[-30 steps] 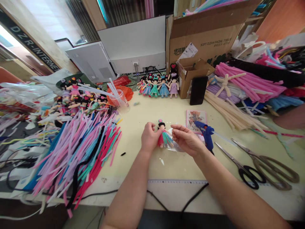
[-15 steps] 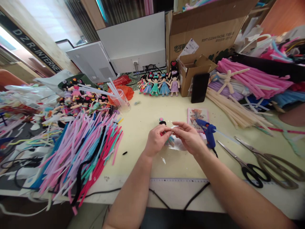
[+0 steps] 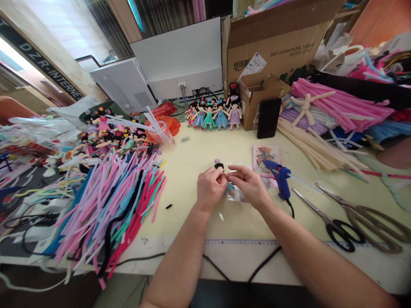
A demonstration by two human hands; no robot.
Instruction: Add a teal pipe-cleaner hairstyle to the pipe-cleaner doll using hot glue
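One small doll [image 3: 220, 167] of fuzzy pipe cleaner is held near the middle of the tabletop [image 3: 192, 154], a little toward the near edge. The left hand [image 3: 209, 188] has its fingers closed around the doll's body, and the right hand [image 3: 248, 185] pinches at the doll's front with thumb and forefinger. Only the black head with a pink top and a bit of teal skirt are visible between them. A thin clear plastic piece [image 3: 236, 194] lies under the hands.

Just right of the right hand lies one blue glue gun [image 3: 279, 179]. Further right are two pairs of scissors [image 3: 346, 218], metal, one with black handles. At the far edge stand five finished dolls [image 3: 213, 115] in a row, beside one black phone [image 3: 268, 118]. On the left side lies a big heap of pipe cleaners [image 3: 109, 205], pink, lilac, blue and black.

Compared with one second ago, the hands have come closer together and now cover most of the doll, whose skirt was then fully seen
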